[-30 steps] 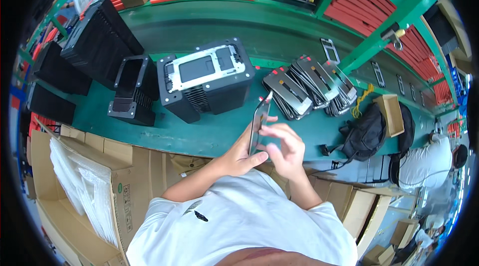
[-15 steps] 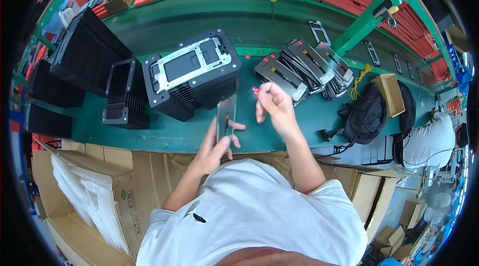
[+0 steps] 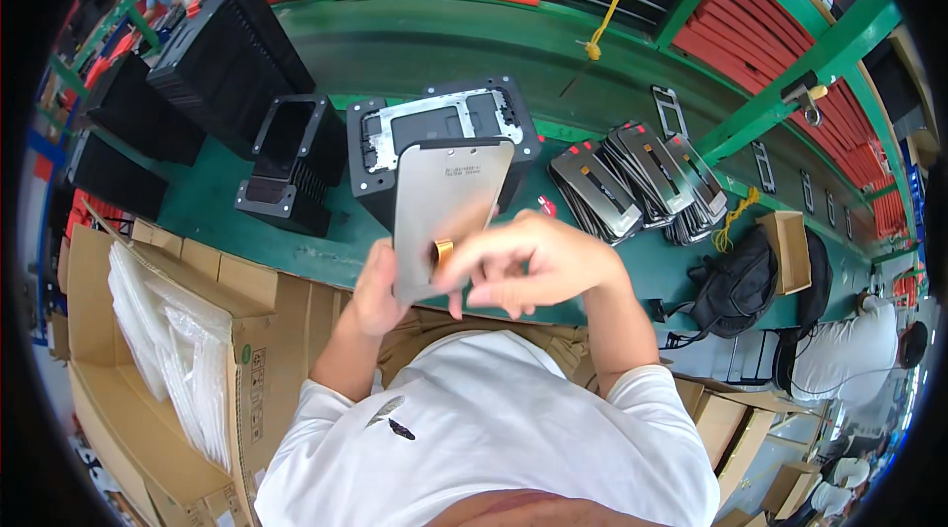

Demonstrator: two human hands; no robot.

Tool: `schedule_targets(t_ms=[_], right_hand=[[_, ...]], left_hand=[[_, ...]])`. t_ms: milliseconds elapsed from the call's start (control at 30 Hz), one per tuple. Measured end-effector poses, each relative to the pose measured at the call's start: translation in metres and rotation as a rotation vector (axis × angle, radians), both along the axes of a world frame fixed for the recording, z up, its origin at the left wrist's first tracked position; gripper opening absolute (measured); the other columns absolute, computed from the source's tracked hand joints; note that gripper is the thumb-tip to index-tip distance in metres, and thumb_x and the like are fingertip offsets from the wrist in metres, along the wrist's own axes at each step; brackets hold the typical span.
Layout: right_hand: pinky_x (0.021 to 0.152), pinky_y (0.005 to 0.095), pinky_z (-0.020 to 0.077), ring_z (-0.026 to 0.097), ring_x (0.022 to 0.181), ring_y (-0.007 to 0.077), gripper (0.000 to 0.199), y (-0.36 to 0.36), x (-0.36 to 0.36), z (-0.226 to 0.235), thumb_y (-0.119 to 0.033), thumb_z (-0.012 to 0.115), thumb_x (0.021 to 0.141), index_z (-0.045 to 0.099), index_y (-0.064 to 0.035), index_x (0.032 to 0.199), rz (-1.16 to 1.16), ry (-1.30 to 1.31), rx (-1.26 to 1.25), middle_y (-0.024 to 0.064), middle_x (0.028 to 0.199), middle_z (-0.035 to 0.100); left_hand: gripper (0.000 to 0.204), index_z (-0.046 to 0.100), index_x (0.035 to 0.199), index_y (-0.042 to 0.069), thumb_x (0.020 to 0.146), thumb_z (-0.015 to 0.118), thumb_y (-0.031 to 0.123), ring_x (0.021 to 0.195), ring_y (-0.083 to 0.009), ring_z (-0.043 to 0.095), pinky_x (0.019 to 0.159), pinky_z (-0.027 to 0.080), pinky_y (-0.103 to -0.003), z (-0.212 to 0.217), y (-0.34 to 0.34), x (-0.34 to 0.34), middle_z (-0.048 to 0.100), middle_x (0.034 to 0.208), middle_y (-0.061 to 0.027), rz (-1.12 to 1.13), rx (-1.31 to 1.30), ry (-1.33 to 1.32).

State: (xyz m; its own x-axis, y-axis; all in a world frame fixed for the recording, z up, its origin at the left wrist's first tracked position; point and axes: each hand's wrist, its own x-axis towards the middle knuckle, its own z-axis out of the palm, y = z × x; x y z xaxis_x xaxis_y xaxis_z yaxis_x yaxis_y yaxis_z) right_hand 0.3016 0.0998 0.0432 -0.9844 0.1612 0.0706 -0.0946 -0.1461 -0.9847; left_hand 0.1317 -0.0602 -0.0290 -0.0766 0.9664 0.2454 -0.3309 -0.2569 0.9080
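My left hand (image 3: pixel 373 292) is closed on the lower left edge of a phone screen panel (image 3: pixel 449 181), held upright with its silver back facing me. Low on that back a copper-coloured flex cable (image 3: pixel 441 250) curls up. My right hand (image 3: pixel 553 255) is in front of the panel, fingertips at the cable; motion blur hides whether they pinch it. On the table just past my right hand lies a small red tab (image 3: pixel 546 205). Behind the panel is a black tray stack (image 3: pixel 370 186) topped by a silver metal frame (image 3: pixel 380 137), partly hidden.
Fanned piles of similar panels (image 3: pixel 597 196) lie to the right. Black tray stacks (image 3: pixel 232 63) stand at left. A black backpack (image 3: pixel 736 290) and small carton (image 3: pixel 787 250) sit at the table's right end. An open cardboard box (image 3: pixel 252 359) is at lower left. A person (image 3: pixel 849 354) sits far right.
The panel has turned its back toward me and risen. My right hand has come from the right to the cable; the red tab it held is now on the table. The view has shifted.
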Motion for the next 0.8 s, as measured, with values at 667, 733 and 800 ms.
schedule_targets(t_ms=[667, 733, 800], right_hand=[[0.066, 0.0294, 0.0523, 0.064, 0.074, 0.0135, 0.041, 0.097, -0.017, 0.012, -0.035, 0.059, 0.105, 0.067, 0.0032, 0.119, -0.670, -0.163, 0.745, 0.0080, 0.089, 0.071], [0.067, 0.0302, 0.0529, 0.065, 0.075, 0.0144, 0.044, 0.100, -0.019, 0.007, -0.037, 0.058, 0.106, 0.066, 0.0029, 0.123, -0.679, -0.196, 0.732, 0.0097, 0.095, 0.072], [0.069, 0.0313, 0.0543, 0.066, 0.083, 0.0168, 0.051, 0.102, -0.021, 0.003, -0.039, 0.057, 0.106, 0.059, 0.0025, 0.134, -0.550, -0.232, 0.636, 0.0142, 0.111, 0.071]], left_hand=[[0.089, 0.042, 0.155, 0.008, 0.081, 0.084, 0.030, 0.120, -0.0337, 0.060, 0.120, 0.028, -0.053, 0.086, 0.082, -0.065, 0.066, 0.125, -0.0156, 0.454, -0.011, 1.166], [0.087, 0.042, 0.156, 0.009, 0.081, 0.083, 0.026, 0.122, -0.0305, 0.060, 0.122, 0.026, -0.052, 0.088, 0.089, -0.061, 0.065, 0.126, -0.0133, 0.454, -0.025, 1.255], [0.086, 0.042, 0.156, 0.010, 0.082, 0.082, 0.024, 0.123, -0.0288, 0.060, 0.123, 0.024, -0.052, 0.089, 0.091, -0.059, 0.065, 0.127, -0.0121, 0.448, -0.033, 1.300]])
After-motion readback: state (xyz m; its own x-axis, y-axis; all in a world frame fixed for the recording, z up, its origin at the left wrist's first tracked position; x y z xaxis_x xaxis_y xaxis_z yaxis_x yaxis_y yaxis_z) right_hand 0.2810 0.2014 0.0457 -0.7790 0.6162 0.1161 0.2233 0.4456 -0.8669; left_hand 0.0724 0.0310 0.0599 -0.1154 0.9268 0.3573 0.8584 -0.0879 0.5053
